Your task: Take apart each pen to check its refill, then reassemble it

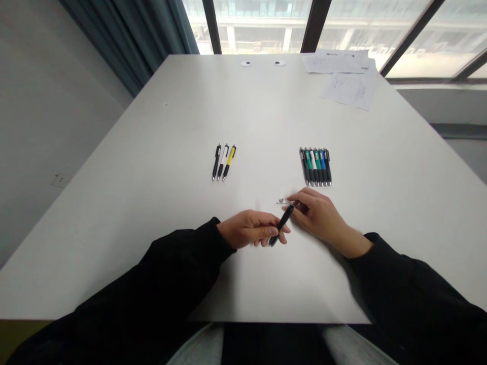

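My left hand [255,228] is closed around a dark pen barrel [284,221], which is held tilted above the table. Close by on the right, my right hand [317,210] is low over the table with its fingers curled inward. Its fingertips meet at some small parts: a thin pale piece [280,203] and a tiny shiny piece [281,199]. What lies between those fingertips is too small to make out. Farther back on the left lie three pens [223,162], black, white and yellow. A tight row of several pens [316,167] in black, green, white and blue lies beyond my right hand.
Everything lies on a wide white table [133,203]. Printed papers [350,86] are spread at its far right corner. Two small white oval pieces with dark spots [280,64] are at the far edge. Windows and a blue-grey curtain [140,40] stand behind.
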The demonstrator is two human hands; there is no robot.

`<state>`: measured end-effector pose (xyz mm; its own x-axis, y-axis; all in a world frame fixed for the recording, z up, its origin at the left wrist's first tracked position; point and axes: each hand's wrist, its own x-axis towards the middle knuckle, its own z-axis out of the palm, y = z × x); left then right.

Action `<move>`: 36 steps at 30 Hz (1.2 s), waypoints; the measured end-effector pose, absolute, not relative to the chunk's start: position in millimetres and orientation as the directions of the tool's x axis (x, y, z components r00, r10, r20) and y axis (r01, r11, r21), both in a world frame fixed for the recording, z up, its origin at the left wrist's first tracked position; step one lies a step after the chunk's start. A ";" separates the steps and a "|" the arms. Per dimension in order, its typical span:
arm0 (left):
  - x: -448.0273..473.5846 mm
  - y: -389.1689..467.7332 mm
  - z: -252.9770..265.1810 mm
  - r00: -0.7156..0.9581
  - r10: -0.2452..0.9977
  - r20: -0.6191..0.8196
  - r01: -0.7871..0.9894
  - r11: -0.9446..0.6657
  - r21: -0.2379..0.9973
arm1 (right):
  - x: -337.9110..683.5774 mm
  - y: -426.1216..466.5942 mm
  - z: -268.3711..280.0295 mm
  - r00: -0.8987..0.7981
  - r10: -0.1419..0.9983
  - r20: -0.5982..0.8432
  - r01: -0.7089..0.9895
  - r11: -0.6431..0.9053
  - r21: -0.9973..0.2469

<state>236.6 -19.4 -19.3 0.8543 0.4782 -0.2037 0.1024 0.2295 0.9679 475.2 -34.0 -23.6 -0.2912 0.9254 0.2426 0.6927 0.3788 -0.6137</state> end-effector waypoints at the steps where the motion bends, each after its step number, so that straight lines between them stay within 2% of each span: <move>1: 236.8 -19.3 -18.8 0.855 0.476 -0.205 0.106 0.227 0.968 | 473.9 -33.7 -24.3 -0.291 0.925 0.243 0.706 0.379 -0.598; 13: 235.8 -17.4 -15.1 0.876 0.443 -0.190 0.135 0.154 0.979 | 467.0 -33.5 -23.2 -0.347 0.915 0.205 0.763 0.403 -0.505; 16: 235.5 -18.0 -14.6 0.871 0.451 -0.193 0.126 0.175 0.977 | 470.8 -33.7 -22.8 -0.350 0.918 0.189 0.727 0.393 -0.563; 19: 234.7 -18.7 -14.2 0.866 0.451 -0.215 0.132 0.208 0.969 | 482.1 -34.7 -21.9 -0.265 0.961 0.082 0.561 0.223 -0.797; 21: 234.0 -18.9 -14.3 0.862 0.449 -0.234 0.144 0.226 0.964 | 491.2 -34.7 -21.3 -0.216 0.974 -0.063 0.340 0.015 -0.940; 22: 233.8 -19.0 -14.3 0.859 0.451 -0.242 0.150 0.230 0.962 | 495.3 -34.3 -20.8 -0.226 0.967 -0.121 0.218 -0.071 -0.973; 25: 233.6 -19.1 -13.9 0.852 0.457 -0.255 0.164 0.230 0.959 | 503.3 -31.8 -18.9 -0.242 0.952 -0.186 -0.123 -0.220 -0.968; 27: 233.8 -19.2 -13.5 0.849 0.462 -0.256 0.167 0.224 0.960 | 504.9 -30.1 -16.9 -0.280 0.937 -0.209 -0.255 -0.282 -0.925; 31: 234.1 -19.7 -12.7 0.852 0.460 -0.251 0.171 0.209 0.963 | 505.1 -29.9 -14.3 -0.379 0.895 -0.234 -0.310 -0.361 -0.880; 36: 233.8 -19.9 -11.6 0.850 0.467 -0.244 0.187 0.165 0.968 | 506.3 -31.2 -17.3 -0.373 0.893 -0.250 -0.307 -0.374 -0.875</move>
